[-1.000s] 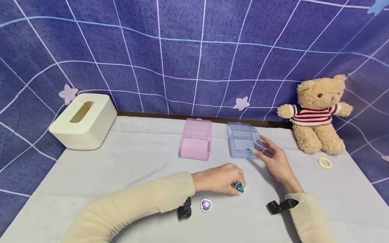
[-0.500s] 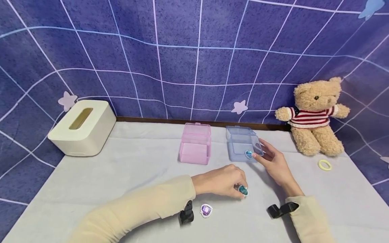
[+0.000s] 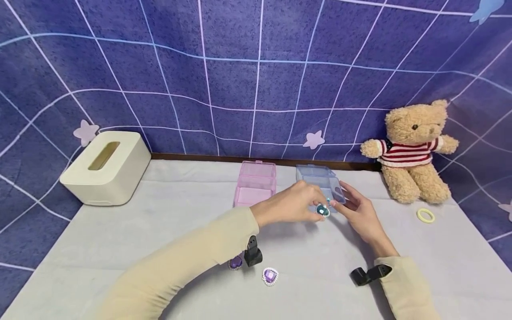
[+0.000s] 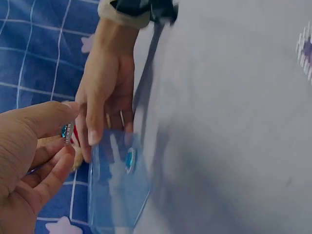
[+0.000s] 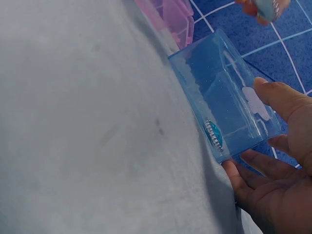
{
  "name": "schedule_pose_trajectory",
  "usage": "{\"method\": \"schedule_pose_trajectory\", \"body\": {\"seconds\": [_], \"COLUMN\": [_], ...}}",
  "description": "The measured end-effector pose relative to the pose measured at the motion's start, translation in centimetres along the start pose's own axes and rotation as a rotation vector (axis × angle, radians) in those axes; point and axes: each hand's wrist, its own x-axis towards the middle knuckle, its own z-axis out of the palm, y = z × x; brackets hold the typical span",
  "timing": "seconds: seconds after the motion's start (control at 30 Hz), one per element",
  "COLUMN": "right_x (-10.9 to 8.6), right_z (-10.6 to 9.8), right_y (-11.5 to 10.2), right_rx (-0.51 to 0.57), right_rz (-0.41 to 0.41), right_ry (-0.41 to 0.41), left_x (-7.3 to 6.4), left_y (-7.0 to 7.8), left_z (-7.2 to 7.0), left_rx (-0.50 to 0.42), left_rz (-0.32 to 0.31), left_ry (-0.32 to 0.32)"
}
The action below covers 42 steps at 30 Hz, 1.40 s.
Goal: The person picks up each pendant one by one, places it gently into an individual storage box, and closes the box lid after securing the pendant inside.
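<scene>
My left hand (image 3: 294, 202) pinches a teal gem with a beaded rim (image 3: 322, 210) between thumb and fingers, in front of the open blue see-through box (image 3: 314, 171). The left wrist view shows this gem (image 4: 68, 131) edge-on at the fingertips. My right hand (image 3: 362, 218) holds the box by its right side, thumb at the rim and fingers along the side wall. A light-blue beaded gem (image 5: 213, 135) is inside the box. Nearer the front of the table lie a purple heart-shaped gem (image 3: 270, 276) and a darker purple gem (image 3: 235, 263), partly covered by my left sleeve.
An open pink box (image 3: 256, 173) stands left of the blue one, partly behind my left hand. A cream tissue box (image 3: 106, 171) sits at the back left. At the right are a teddy bear (image 3: 412, 153) and a pale yellow ring (image 3: 426, 216).
My left hand has carried the teal gem away from me, up to the blue box's front. The darker purple gem now shows beside my left sleeve. My right hand keeps its hold.
</scene>
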Motion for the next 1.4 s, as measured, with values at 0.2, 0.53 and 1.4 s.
{"method": "schedule_pose_trajectory", "body": {"seconds": [0.2, 0.53, 1.4], "right_x": [0.0, 0.3, 0.1], "right_z": [0.0, 0.0, 0.1], "right_y": [-0.1, -0.1, -0.1], "right_rx": [0.011, 0.006, 0.024], "right_rz": [0.016, 0.022, 0.023], "right_ry": [-0.003, -0.002, -0.003], "left_x": [1.4, 3.5, 6.8], "left_y": [-1.6, -4.2, -5.4], "left_z": [-0.4, -0.3, 1.0], "left_rx": [0.054, 0.112, 0.294], "left_rz": [-0.029, -0.103, -0.136], "left_ry": [0.036, 0.013, -0.309]}}
